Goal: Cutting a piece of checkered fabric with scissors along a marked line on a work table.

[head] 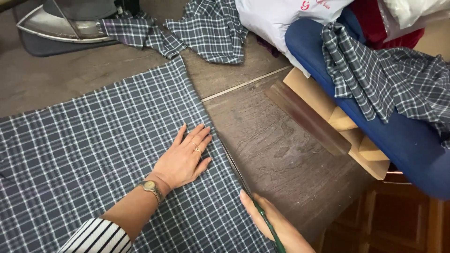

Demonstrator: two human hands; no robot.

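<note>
Soft, even indoor light, faint shadows, sharp centre, slight blur at edges.

Brown wooden worktable point(281, 154), blue padded board point(403, 140), wooden cabinet point(398, 220)

Left hand point(183, 157) flat on cloth point(93, 159) on table point(276, 150); scissors point(243, 182) along cloth's right edge; iron point(65, 21) behind.

Two hands point(183, 157), one scissors point(243, 180)
</note>
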